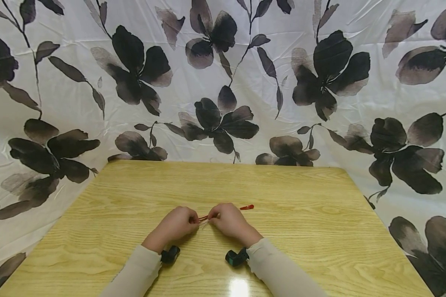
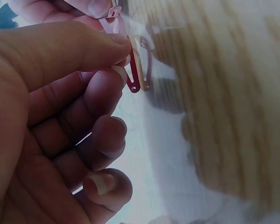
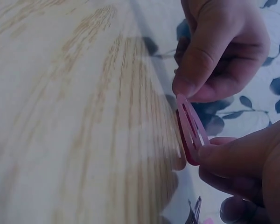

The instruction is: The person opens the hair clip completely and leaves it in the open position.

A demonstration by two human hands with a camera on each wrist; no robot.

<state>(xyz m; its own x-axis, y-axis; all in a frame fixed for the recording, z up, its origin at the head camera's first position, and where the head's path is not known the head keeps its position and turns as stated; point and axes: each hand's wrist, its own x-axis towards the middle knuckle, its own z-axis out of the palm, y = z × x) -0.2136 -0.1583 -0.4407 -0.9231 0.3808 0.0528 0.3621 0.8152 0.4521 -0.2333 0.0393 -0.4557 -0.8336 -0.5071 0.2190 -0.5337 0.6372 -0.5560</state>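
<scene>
My left hand and right hand meet close over the table, thumb and fingertips pinching small snap hair clips between them. In the left wrist view a red hair clip juts from between the left thumb and forefinger, its narrow holed tip outward. A pink hair clip spans from the left fingertips to the right thumb and fingers in the right wrist view, with red showing along its back. Beyond the right hand in the head view, a red clip-like piece lies on the table, partly hidden.
The glossy wood-grain table mirrors the clips and hands. A pale floral cloth hangs behind and at both sides. Near the right hand, a small dark slim piece shows at the bottom edge. Wrist cameras sit on both wrists.
</scene>
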